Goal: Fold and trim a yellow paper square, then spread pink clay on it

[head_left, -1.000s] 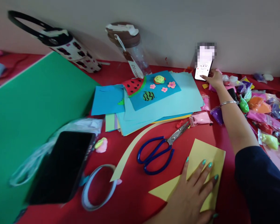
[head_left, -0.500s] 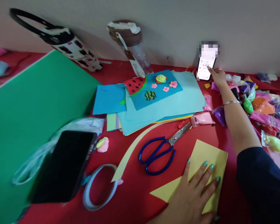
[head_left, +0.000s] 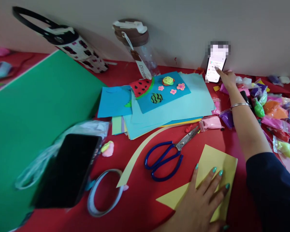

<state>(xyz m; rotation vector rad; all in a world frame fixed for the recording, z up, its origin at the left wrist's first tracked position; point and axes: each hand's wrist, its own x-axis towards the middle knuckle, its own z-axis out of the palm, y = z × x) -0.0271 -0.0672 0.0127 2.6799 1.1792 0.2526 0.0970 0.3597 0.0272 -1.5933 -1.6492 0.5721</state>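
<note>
My left hand (head_left: 200,203) lies flat with spread fingers on a folded piece of yellow paper (head_left: 222,158), whose pointed corner sticks out to the left. At the back, my right hand (head_left: 228,79) stretches a finger onto the lit screen of a phone (head_left: 213,72) leaning against the wall. Nothing is held in that hand; its other fingers are partly hidden. Scissors (head_left: 178,148) with blue handles rest beyond the left hand. To their left are a curved yellow paper strip (head_left: 135,156) and a roll of tape (head_left: 91,203).
Blue paper sheets (head_left: 174,111) carry a clay watermelon slice (head_left: 141,88) and small clay shapes. Bagged coloured clay (head_left: 275,109) crowds the right. A dark phone (head_left: 70,170) lies near a green board (head_left: 38,109). A patterned bottle (head_left: 84,53) and a clear bottle (head_left: 145,54) stand behind.
The whole view has shifted slightly, with things appearing a little further right. Both hands keep their places, the left on the yellow paper and the right at the phone screen.
</note>
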